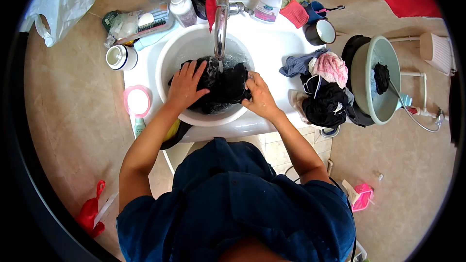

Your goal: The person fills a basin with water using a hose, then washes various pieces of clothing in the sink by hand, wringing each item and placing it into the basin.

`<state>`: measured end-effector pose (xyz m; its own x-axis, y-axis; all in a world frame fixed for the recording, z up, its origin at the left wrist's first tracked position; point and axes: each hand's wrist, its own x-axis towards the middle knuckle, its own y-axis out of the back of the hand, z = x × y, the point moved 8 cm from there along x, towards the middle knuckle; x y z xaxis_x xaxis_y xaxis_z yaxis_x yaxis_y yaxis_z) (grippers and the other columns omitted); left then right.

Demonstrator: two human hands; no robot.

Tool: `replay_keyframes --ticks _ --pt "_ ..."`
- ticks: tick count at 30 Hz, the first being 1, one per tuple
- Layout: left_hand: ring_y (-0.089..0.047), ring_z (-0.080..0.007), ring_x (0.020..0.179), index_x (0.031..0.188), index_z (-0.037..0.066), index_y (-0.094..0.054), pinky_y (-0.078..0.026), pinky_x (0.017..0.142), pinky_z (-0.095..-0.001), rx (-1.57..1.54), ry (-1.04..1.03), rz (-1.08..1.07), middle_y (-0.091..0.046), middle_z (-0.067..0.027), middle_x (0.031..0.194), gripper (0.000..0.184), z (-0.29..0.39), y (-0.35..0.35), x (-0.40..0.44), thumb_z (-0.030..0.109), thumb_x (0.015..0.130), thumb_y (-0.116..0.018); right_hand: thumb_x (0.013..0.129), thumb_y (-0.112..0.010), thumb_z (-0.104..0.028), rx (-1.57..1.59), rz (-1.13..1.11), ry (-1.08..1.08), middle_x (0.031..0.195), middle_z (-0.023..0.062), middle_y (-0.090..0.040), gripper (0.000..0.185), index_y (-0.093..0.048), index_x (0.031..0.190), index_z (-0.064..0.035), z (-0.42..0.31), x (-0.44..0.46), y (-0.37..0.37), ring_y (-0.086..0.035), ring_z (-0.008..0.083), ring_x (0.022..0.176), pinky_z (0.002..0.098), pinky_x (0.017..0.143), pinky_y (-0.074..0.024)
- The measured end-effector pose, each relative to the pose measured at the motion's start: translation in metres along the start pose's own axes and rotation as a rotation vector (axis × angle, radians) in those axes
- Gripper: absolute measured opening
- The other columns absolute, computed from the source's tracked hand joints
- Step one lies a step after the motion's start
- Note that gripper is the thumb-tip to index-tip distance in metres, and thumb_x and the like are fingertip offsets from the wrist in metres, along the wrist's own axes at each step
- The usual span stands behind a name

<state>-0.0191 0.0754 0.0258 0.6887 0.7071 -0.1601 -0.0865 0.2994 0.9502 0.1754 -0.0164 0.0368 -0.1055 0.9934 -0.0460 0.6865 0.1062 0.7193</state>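
A black garment (213,85) lies wet and bunched in a white basin (166,53) of water. Water runs onto it from the metal faucet (221,24) above. My left hand (185,86) rests on the cloth with its fingers spread. At the basin's right side, my right hand (260,96) grips the garment's edge, fingers curled round it. The part of the garment under the water and under my hands is hidden.
A pile of clothes (330,82) lies on the right of the white sink counter (269,58). Beyond it stands a tub (361,80) holding water and dark cloth. A pump bottle (182,9), a white bottle (268,5) and a mug (320,32) line the back. A pink-rimmed mirror (137,102) lies left.
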Motion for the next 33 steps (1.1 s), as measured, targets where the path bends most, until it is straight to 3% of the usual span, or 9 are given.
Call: replay_keyframes --ticks 4,8,11,15,20,27,28,32,33 --pt "-0.003 -0.0445 0.145 0.152 0.025 -0.024 -0.017 0.103 -0.0742 0.076 0.143 -0.271 -0.001 -0.0146 0.16 0.104 -0.003 -0.057 -0.002 0.056 0.068 -0.077 0.08 -0.069 -0.007 0.26 0.356 -0.171 0.137 0.0279 -0.037 0.052 -0.044 0.125 -0.002 0.005 0.007 -0.016 -0.047 0.0434 0.121 0.0434 0.097 -0.0437" --pt "-0.007 -0.044 0.144 0.152 0.023 -0.023 -0.021 0.104 -0.0723 0.19 0.217 -0.427 -0.002 -0.0131 0.16 0.106 0.0 -0.079 0.021 0.049 0.067 -0.079 0.088 -0.064 -0.025 -0.25 0.144 -0.195 0.153 0.0221 -0.022 0.056 -0.044 0.14 -0.0228 -0.004 0.039 -0.065 -0.033 0.046 0.133 0.0573 0.101 -0.0361" --pt "-0.008 -0.0445 0.144 0.152 0.023 -0.025 -0.022 0.106 -0.0701 0.247 0.258 -0.421 -0.005 -0.0111 0.16 0.103 -0.011 -0.107 0.037 0.041 0.067 -0.081 0.089 -0.062 -0.028 -0.371 0.001 -0.205 0.153 0.0196 -0.023 0.053 -0.045 0.14 -0.0244 0.007 0.058 -0.102 -0.03 0.0455 0.135 0.0602 0.101 -0.0353" --pt "-0.014 -0.0399 0.144 0.15 0.021 -0.028 -0.026 0.108 -0.0647 0.173 0.373 -0.369 -0.009 -0.0099 0.159 0.102 -0.02 -0.103 0.048 0.035 0.065 -0.082 0.092 -0.054 -0.026 -0.562 -0.026 -0.15 0.15 0.0198 -0.027 0.049 -0.044 0.14 -0.02 0.038 0.078 -0.137 -0.028 0.045 0.136 0.0606 0.101 -0.0346" --pt "-0.031 -0.0406 0.138 0.15 0.014 -0.027 -0.028 0.111 -0.053 -0.156 0.502 -0.225 -0.029 -0.0141 0.153 0.103 -0.035 -0.089 0.052 0.044 0.066 -0.08 0.09 -0.05 -0.018 -0.652 0.045 -0.094 0.115 0.0207 -0.059 0.033 -0.056 0.119 -0.0024 0.045 0.112 -0.121 -0.058 0.0346 0.108 0.044 0.095 -0.0456" --pt "-0.055 -0.0377 0.117 0.134 -0.001 -0.048 -0.043 0.1 -0.0411 -0.776 0.705 -0.159 -0.058 -0.0232 0.126 0.085 -0.066 -0.101 0.021 0.044 0.07 -0.081 0.097 -0.042 -0.033 -0.061 0.077 -0.623 0.11 0.0214 -0.063 0.036 -0.061 0.106 -0.0037 0.074 0.12 -0.087 -0.058 0.0399 0.105 0.05 0.089 -0.0467" --pt "-0.059 -0.0367 0.112 0.129 -0.003 -0.053 -0.046 0.097 -0.0405 -0.954 0.692 -0.184 -0.062 -0.0225 0.121 0.079 -0.066 -0.111 0.019 0.043 0.071 -0.081 0.097 -0.039 -0.034 -0.067 0.13 -0.445 0.105 0.0222 -0.065 0.041 -0.064 0.105 -0.0029 0.115 0.135 -0.119 -0.059 0.0374 0.106 0.0482 0.092 -0.0454" --pt "-0.066 -0.0285 0.091 0.109 -0.003 -0.065 -0.051 0.08 -0.0381 -1.341 0.853 -0.039 -0.068 -0.0156 0.098 0.048 -0.065 -0.121 -0.001 0.028 0.076 -0.08 0.09 -0.044 -0.024 1.001 0.35 -0.667 0.118 0.0223 -0.058 0.038 -0.064 0.115 -0.0028 0.114 0.094 -0.096 -0.052 0.0342 0.114 0.0383 0.105 -0.0358" --pt "-0.064 -0.0297 0.091 0.108 -0.002 -0.066 -0.05 0.081 -0.0398 -1.289 0.842 0.04 -0.067 -0.0148 0.098 0.044 -0.06 -0.107 -0.003 0.026 0.076 -0.079 0.089 -0.046 -0.023 0.722 0.422 -0.616 0.124 0.0216 -0.055 0.038 -0.064 0.116 -0.004 0.108 0.083 -0.084 -0.049 0.0329 0.118 0.0381 0.105 -0.0347"
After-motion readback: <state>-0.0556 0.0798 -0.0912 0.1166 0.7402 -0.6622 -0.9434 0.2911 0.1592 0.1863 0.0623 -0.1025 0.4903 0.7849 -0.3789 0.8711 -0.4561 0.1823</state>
